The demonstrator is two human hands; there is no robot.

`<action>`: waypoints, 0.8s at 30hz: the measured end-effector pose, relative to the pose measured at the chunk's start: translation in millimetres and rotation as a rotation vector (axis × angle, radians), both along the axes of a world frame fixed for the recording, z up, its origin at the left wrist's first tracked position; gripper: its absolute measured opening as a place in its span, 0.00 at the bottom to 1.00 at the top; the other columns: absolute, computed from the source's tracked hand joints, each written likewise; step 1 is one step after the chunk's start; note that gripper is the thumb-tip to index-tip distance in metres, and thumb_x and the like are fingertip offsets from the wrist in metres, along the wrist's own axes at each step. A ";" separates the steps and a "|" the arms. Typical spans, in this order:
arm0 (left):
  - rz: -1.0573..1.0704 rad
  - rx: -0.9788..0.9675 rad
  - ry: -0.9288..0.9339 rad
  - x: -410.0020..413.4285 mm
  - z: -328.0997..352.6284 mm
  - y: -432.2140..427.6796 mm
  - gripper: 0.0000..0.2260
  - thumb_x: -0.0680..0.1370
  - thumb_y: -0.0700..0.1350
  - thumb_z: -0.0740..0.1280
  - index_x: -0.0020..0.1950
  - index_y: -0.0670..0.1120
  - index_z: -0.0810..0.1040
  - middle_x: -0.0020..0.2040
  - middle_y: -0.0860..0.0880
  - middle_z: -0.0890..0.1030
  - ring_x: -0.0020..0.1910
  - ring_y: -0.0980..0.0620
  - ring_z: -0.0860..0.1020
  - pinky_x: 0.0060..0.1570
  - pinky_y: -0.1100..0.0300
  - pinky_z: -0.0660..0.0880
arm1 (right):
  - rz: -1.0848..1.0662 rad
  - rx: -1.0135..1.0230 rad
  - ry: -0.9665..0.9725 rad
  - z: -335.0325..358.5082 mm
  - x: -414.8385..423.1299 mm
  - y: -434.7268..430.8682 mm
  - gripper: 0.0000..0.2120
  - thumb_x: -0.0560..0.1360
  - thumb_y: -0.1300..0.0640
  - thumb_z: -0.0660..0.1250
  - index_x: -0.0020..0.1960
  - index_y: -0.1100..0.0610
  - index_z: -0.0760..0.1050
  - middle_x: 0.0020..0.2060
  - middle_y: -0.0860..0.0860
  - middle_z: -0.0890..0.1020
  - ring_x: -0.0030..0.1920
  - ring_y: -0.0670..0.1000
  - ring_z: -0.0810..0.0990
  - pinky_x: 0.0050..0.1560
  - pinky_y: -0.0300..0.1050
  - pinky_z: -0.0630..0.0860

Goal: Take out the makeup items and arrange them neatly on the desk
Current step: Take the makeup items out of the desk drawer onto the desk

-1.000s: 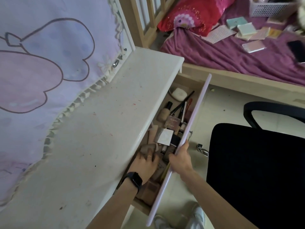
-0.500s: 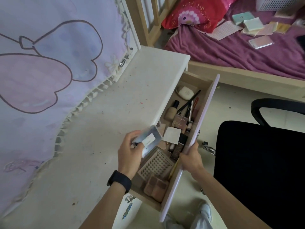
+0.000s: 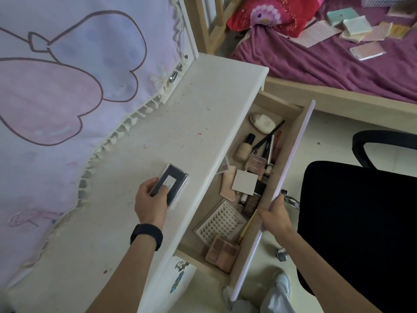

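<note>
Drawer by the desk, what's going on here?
A person is unloading makeup. The left hand holds a dark flat case low over the white desk; whether it touches is unclear. The right hand grips the front panel of the open drawer. A foundation bottle, an eyeshadow palette and other items lie inside.
</note>
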State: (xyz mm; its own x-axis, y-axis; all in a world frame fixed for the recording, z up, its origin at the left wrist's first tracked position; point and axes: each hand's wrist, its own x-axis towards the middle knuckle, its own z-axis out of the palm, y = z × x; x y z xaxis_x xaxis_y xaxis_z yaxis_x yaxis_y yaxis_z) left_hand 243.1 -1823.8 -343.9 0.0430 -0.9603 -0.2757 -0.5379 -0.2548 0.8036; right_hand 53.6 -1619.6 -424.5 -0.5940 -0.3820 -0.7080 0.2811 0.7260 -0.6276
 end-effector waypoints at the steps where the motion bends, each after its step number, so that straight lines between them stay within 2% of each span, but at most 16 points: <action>1: -0.031 -0.038 -0.085 0.5 -2.0 -0.4 0.12 0.76 0.42 0.69 0.58 0.51 0.79 0.55 0.49 0.81 0.52 0.49 0.80 0.42 0.63 0.75 | 0.001 0.001 0.004 -0.3 0.0 0.0 0.22 0.77 0.66 0.62 0.68 0.61 0.59 0.37 0.59 0.77 0.29 0.57 0.80 0.35 0.56 0.81; 4: -0.147 -0.091 -0.281 -1.3 -7.0 0.0 0.14 0.76 0.46 0.68 0.62 0.51 0.78 0.58 0.48 0.77 0.62 0.46 0.72 0.55 0.50 0.75 | 0.004 0.005 0.010 -0.9 0.1 -0.3 0.22 0.77 0.66 0.62 0.69 0.61 0.59 0.36 0.59 0.77 0.28 0.57 0.80 0.37 0.58 0.82; 7: -0.187 -0.085 -0.330 -4.3 -9.2 2.4 0.16 0.78 0.47 0.66 0.66 0.50 0.76 0.64 0.45 0.73 0.65 0.44 0.69 0.61 0.44 0.74 | 0.008 0.004 0.001 -2.1 -0.2 0.3 0.22 0.77 0.65 0.62 0.68 0.61 0.59 0.35 0.59 0.78 0.28 0.57 0.80 0.38 0.59 0.82; 10: -0.194 -0.120 -0.351 -4.8 -13.0 7.6 0.17 0.79 0.47 0.65 0.68 0.50 0.75 0.68 0.44 0.71 0.67 0.43 0.68 0.64 0.44 0.72 | -0.006 -0.004 -0.007 -6.7 -0.7 2.3 0.23 0.76 0.66 0.62 0.68 0.59 0.59 0.37 0.60 0.79 0.28 0.56 0.80 0.37 0.58 0.82; 13: -0.199 -0.164 -0.376 -5.9 -15.6 11.0 0.17 0.80 0.48 0.64 0.69 0.50 0.74 0.69 0.44 0.71 0.68 0.43 0.67 0.65 0.47 0.69 | -0.014 -0.016 -0.001 -12.9 -1.6 5.9 0.17 0.76 0.66 0.62 0.62 0.57 0.62 0.38 0.61 0.79 0.25 0.54 0.80 0.38 0.60 0.82; 19: -0.224 -0.205 -0.424 -4.2 -21.1 13.3 0.18 0.81 0.49 0.62 0.70 0.50 0.73 0.69 0.43 0.71 0.68 0.40 0.67 0.65 0.45 0.69 | 0.018 -0.034 0.003 -18.3 -3.7 9.6 0.12 0.76 0.64 0.62 0.54 0.55 0.61 0.38 0.63 0.79 0.25 0.53 0.80 0.39 0.61 0.82; 22: -0.265 -0.203 -0.456 -2.2 -21.2 15.2 0.19 0.82 0.50 0.60 0.73 0.51 0.69 0.71 0.43 0.69 0.69 0.40 0.65 0.67 0.44 0.67 | 0.047 -0.018 -0.027 -16.0 -6.3 10.4 0.21 0.77 0.60 0.65 0.65 0.57 0.59 0.41 0.63 0.80 0.26 0.51 0.81 0.35 0.53 0.82; 24: -0.350 -0.195 -0.527 1.3 -19.1 17.5 0.23 0.82 0.54 0.60 0.76 0.51 0.64 0.74 0.44 0.67 0.71 0.41 0.63 0.69 0.42 0.66 | 0.062 0.001 -0.047 -10.6 -8.6 10.5 0.28 0.77 0.53 0.69 0.69 0.58 0.57 0.43 0.60 0.81 0.31 0.52 0.83 0.38 0.54 0.83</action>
